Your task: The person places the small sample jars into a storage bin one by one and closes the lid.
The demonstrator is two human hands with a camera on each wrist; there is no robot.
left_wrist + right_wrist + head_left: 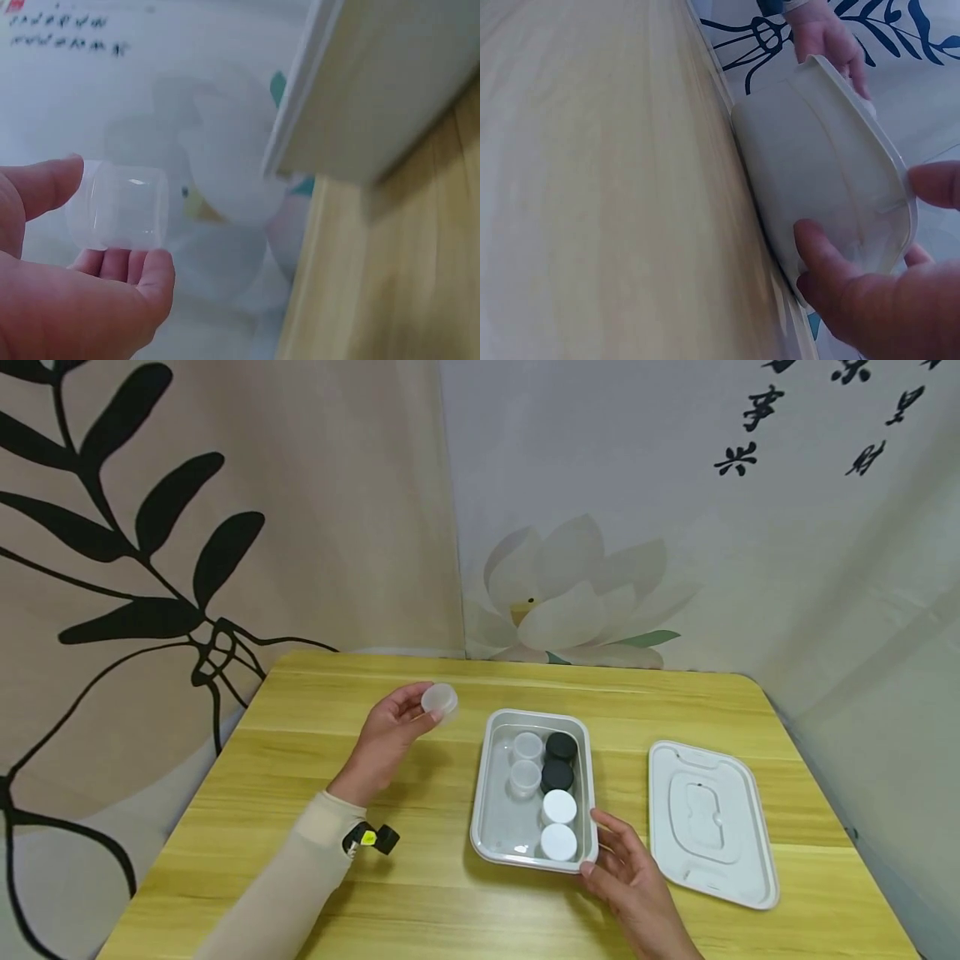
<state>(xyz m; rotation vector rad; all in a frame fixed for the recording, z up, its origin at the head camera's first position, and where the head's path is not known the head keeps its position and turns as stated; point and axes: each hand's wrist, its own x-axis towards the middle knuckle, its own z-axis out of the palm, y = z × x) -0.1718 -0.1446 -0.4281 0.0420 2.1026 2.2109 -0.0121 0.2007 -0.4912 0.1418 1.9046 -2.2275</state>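
My left hand [386, 739] pinches a small clear round jar [439, 698] between thumb and fingers, raised over the table left of a white rectangular tub [480, 802]. In the left wrist view the see-through jar [127, 206] lies on its side in the fingers. My right hand [626, 881] grips the tub's near right corner, thumb at the rim and fingers along the outer wall. Inside the tub stand two clear jars [525, 777] at the far middle, two black-lidded jars [557, 775] at the far right and two white-lidded jars [558, 842] nearer me.
A white lid [708, 868] for the tub lies flat on the wooden table [300, 777], to the right. Behind the table's far edge hangs a printed curtain [360, 527] with leaves, a lotus and writing. A black strap [363, 838] sits on my left wrist.
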